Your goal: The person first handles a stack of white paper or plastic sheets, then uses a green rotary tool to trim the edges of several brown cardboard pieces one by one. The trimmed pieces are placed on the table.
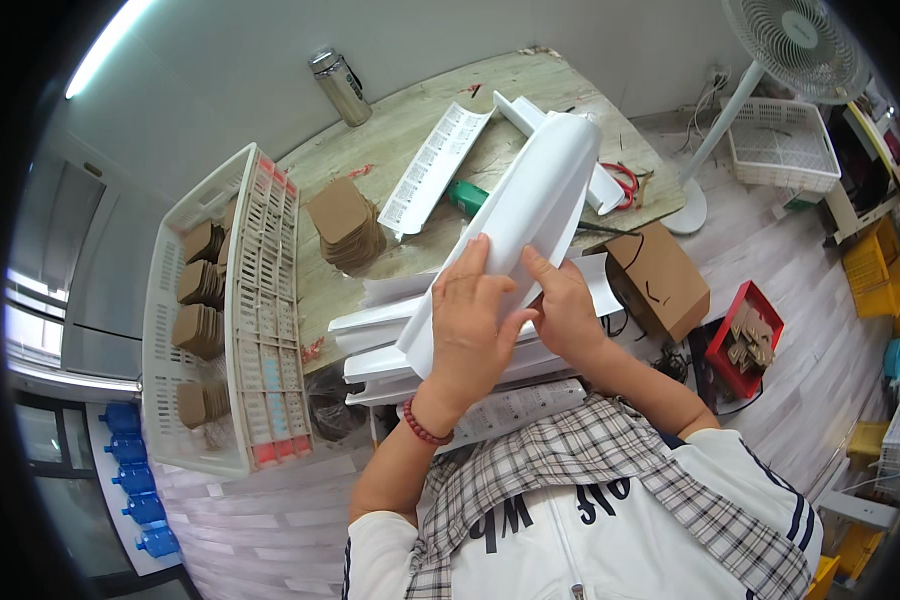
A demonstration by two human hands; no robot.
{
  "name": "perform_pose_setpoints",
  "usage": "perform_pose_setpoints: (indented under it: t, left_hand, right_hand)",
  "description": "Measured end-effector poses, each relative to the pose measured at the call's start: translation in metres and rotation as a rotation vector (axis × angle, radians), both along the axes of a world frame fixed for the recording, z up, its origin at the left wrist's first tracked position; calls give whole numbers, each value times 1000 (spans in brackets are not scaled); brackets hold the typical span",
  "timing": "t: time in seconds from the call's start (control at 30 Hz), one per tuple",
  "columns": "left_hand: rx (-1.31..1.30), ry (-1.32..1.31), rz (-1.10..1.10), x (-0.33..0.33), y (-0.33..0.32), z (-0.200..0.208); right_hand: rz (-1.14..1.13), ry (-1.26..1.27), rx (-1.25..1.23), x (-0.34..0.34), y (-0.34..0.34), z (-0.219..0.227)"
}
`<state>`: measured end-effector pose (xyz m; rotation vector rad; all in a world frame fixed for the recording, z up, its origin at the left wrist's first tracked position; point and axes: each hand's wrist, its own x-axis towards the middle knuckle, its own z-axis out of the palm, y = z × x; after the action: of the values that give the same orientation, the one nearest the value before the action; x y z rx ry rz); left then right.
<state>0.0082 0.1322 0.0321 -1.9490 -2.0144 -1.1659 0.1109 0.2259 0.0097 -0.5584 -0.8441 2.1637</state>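
Note:
A long white sheet [515, 215], curled lengthwise into a trough, slants up and away from me over the table. My left hand [470, 320] grips its near part, fingers laid along the white surface and thumb pointing right. On the right edge, my right hand [567, 305] holds the sheet with the thumb on top; its other fingers are partly hidden. Beneath both hands lies a stack of similar white folded sheets [375, 360]. A printed sheet [525, 408] rests against my checked apron. Farther off lies another printed strip [438, 165], beside a green object [467, 197].
Brown cardboard pieces [345, 225] are stacked on the worn table [410, 125]. A white slatted crate [270, 330] with more stands left. A steel flask [340, 88] is at the back. On the right are red-handled scissors [625, 185], a cardboard box [665, 275], a red tray [720, 350] and a fan [800, 40].

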Motion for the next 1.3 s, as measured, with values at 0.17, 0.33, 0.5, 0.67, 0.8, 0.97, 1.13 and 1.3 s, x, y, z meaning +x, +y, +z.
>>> perform_pose_setpoints:
  t: [0.17,0.33,0.5,0.67,0.8,0.97,1.13,1.3]
  left_hand:
    - [81,-585,111,-10,4,-1]
    - [-29,-479,156,-26,10,4]
    - [2,-616,166,-43,16,2]
    - [89,-1184,6,-99,12,4]
    - [179,-1222,112,-139,3,10]
    - [342,-1136,125,-148,11,-3]
    - [361,-1157,63,-149,14,0]
    - [444,-867,-33,-144,5,6]
  right_hand:
    - [-61,-32,-81,-4,21,1]
    - [-70,13,6,-15,29,9]
    - [-60,-4,139,-30,42,13]
    - [-144,-12,248,-32,76,26]
    - [-163,-98,336,-21,106,31]
    - [-162,-163,580,-24,123,26]
    - [-203,-193,641,-24,129,32]
    - [-233,-363,930,-10,137,32]
